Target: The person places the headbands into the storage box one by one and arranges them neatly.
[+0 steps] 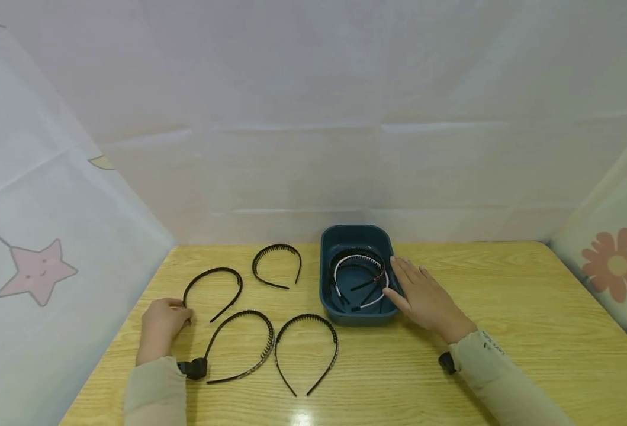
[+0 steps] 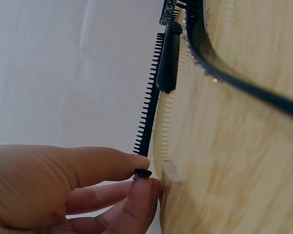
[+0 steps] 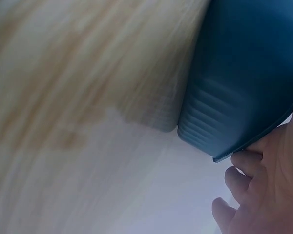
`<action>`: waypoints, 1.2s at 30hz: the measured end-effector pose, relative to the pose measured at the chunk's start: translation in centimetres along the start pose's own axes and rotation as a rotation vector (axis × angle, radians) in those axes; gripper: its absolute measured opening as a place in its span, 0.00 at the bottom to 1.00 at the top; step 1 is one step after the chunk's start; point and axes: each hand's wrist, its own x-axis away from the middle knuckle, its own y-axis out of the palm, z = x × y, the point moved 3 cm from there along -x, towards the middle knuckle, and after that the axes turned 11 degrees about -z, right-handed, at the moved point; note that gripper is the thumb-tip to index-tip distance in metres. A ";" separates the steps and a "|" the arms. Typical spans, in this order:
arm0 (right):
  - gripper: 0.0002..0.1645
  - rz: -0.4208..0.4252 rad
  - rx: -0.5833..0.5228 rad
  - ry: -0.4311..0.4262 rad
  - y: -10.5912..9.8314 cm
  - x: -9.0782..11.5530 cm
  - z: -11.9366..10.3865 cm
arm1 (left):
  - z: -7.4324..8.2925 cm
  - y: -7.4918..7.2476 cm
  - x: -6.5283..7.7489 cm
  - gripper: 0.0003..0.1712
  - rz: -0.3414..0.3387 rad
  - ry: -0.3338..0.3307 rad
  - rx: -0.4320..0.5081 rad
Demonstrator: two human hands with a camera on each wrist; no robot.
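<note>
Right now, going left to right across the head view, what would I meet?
Smiling pink star, left hand, pinched black headband, rearmost loose toothed headband, dark blue plastic bin, right hand, red flower.

Headbands (image 1: 357,254) in bin (image 1: 363,320) overlap, some prob. hidden, exact no. unclear.

There are four headbands (image 1: 306,316) outside one bin (image 1: 363,320), at least two inside.

- The person's left arm (image 1: 155,391) reached forward from the lower edge of the head view.
- The left hand (image 1: 165,322) pinched, thumb against fingers.
- The right arm (image 1: 505,381) slanted forward and leftward.
- The right hand (image 1: 425,300) showed its back, fingers extended, thumb spread.
</note>
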 end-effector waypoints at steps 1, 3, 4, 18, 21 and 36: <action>0.47 0.001 0.001 0.001 0.0 0.0 0.0 | 0.0 -0.1 0.0 0.28 -0.006 0.000 0.011; 0.47 0.003 0.003 0.002 0.0 0.0 0.0 | 0.0 -0.2 0.0 0.28 -0.020 0.001 0.033; 0.47 0.003 0.002 0.002 0.0 0.0 0.0 | -0.1 -0.2 0.0 0.28 -0.030 0.001 0.050; 0.48 0.013 0.015 -0.012 -0.1 0.0 -0.2 | -1.2 0.2 -0.4 0.38 -0.236 -0.002 0.535; 0.48 0.017 0.026 -0.014 -0.1 0.0 -0.2 | -1.2 0.0 -0.2 0.39 -0.261 -0.011 0.600; 0.46 0.023 0.053 0.001 0.2 -0.1 0.0 | 0.7 -1.0 0.5 0.41 -0.267 0.057 0.603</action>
